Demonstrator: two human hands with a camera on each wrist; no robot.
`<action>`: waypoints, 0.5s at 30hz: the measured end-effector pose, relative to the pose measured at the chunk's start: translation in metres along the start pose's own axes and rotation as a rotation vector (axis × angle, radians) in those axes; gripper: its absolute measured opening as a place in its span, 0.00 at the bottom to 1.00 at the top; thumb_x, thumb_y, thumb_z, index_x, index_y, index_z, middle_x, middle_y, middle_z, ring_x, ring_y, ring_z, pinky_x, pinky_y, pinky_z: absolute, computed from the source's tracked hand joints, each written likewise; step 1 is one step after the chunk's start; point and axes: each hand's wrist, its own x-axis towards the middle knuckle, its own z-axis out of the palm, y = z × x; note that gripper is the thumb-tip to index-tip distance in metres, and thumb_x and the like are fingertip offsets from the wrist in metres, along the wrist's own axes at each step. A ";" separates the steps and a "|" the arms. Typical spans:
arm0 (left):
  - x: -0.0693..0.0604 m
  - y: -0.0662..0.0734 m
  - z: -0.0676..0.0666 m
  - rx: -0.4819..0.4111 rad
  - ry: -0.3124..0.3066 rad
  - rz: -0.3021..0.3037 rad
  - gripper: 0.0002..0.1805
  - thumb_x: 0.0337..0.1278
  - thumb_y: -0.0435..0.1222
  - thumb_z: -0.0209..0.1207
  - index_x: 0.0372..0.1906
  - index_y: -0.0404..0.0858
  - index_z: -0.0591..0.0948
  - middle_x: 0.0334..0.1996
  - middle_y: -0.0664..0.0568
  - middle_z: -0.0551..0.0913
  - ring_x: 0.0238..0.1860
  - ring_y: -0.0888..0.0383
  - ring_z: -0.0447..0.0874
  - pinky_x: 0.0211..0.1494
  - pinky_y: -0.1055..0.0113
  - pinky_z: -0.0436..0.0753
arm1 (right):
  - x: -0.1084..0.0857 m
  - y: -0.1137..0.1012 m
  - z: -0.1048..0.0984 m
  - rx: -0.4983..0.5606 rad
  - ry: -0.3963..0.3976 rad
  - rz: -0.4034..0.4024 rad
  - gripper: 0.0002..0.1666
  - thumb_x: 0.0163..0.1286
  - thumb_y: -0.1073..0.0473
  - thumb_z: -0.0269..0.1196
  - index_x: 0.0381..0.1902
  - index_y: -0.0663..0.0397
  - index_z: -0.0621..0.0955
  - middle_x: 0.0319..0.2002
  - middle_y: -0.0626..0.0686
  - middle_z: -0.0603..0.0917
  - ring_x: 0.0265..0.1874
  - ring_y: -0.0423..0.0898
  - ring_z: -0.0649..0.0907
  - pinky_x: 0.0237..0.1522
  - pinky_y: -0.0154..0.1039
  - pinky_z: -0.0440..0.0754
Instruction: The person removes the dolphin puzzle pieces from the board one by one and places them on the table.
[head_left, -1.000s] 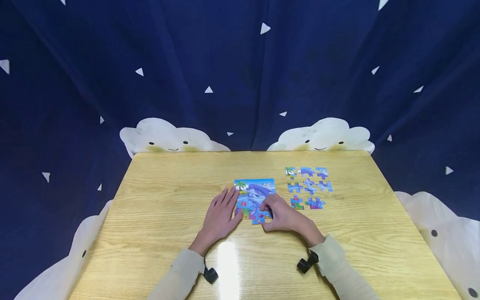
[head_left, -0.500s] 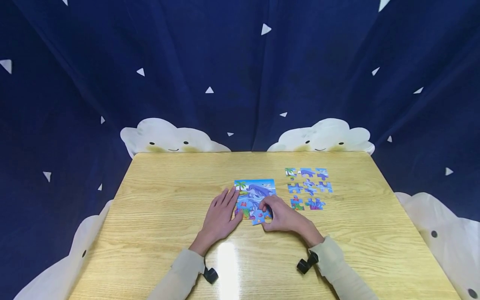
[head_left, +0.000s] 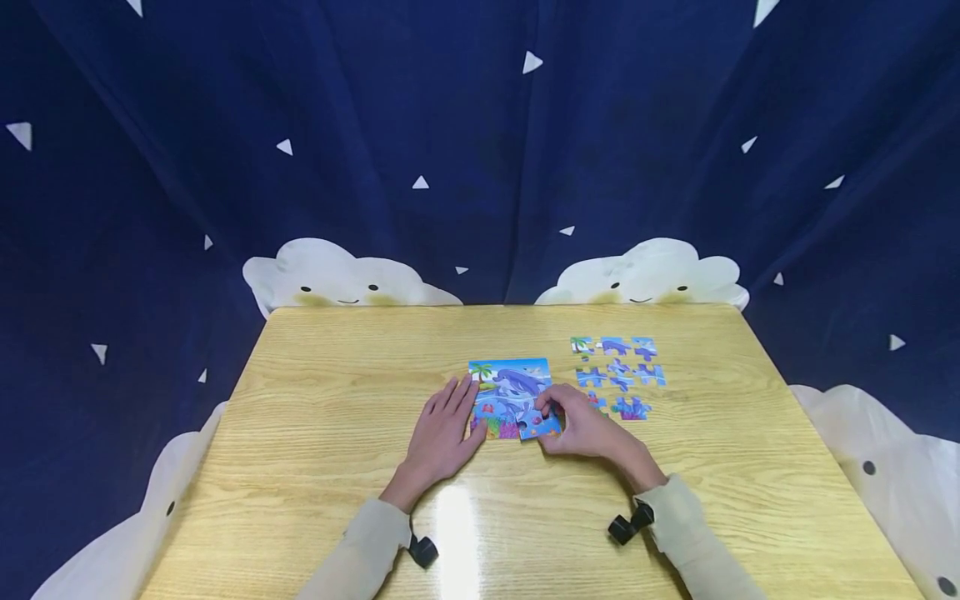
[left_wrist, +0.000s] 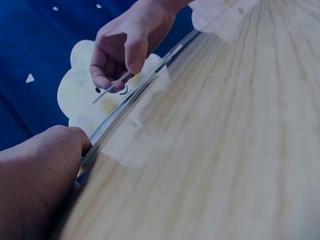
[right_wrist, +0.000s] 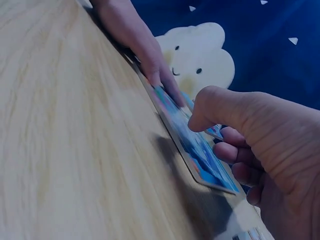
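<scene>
A rectangular dolphin picture board (head_left: 517, 382) lies flat on the table. My left hand (head_left: 444, 429) rests along its left side, fingers straight, with fingertips and thumb over the edge. Above the lower right corner, my right hand (head_left: 585, 427) pinches a blue jigsaw piece (head_left: 529, 427) between thumb and fingers. In the left wrist view that piece (left_wrist: 106, 93) appears tilted, edge on, clear of the board. The right wrist view shows the board (right_wrist: 200, 162) beneath the pinching fingers, which hide much of the piece.
Several loose jigsaw pieces (head_left: 621, 373) lie in rough rows to the right of the board. The right hand partly covers one crab piece (head_left: 596, 400). The wooden table (head_left: 337, 367) ends at a dark blue curtain (head_left: 480, 142) with white cloud shapes.
My right hand has moved right and slightly up with the jigsaw piece, from below the board's bottom edge to over its lower right corner. My left hand stays in place.
</scene>
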 end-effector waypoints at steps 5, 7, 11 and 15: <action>0.002 0.000 0.001 0.000 -0.019 0.000 0.38 0.80 0.56 0.41 0.84 0.43 0.56 0.84 0.51 0.53 0.84 0.48 0.47 0.82 0.48 0.55 | -0.008 0.010 -0.010 -0.004 0.049 -0.002 0.25 0.48 0.64 0.78 0.44 0.55 0.81 0.38 0.52 0.82 0.36 0.50 0.78 0.38 0.36 0.77; 0.002 0.000 0.001 0.000 -0.025 -0.003 0.37 0.80 0.55 0.41 0.84 0.43 0.56 0.84 0.51 0.53 0.84 0.48 0.46 0.82 0.48 0.54 | -0.012 0.013 -0.014 -0.022 0.069 0.006 0.25 0.47 0.64 0.78 0.44 0.54 0.81 0.38 0.52 0.82 0.35 0.49 0.77 0.37 0.36 0.76; 0.002 -0.001 0.001 0.005 -0.031 -0.010 0.37 0.80 0.56 0.40 0.84 0.44 0.56 0.84 0.52 0.52 0.84 0.49 0.46 0.82 0.49 0.54 | -0.020 0.017 -0.024 -0.031 0.092 0.052 0.25 0.46 0.64 0.77 0.44 0.53 0.81 0.38 0.54 0.82 0.35 0.50 0.77 0.37 0.37 0.77; 0.001 -0.003 -0.001 -0.002 -0.015 -0.007 0.37 0.80 0.56 0.41 0.84 0.43 0.57 0.84 0.51 0.54 0.84 0.49 0.48 0.81 0.48 0.55 | -0.027 0.023 -0.032 -0.032 0.107 0.091 0.25 0.47 0.64 0.77 0.44 0.53 0.81 0.37 0.54 0.81 0.35 0.49 0.77 0.37 0.37 0.76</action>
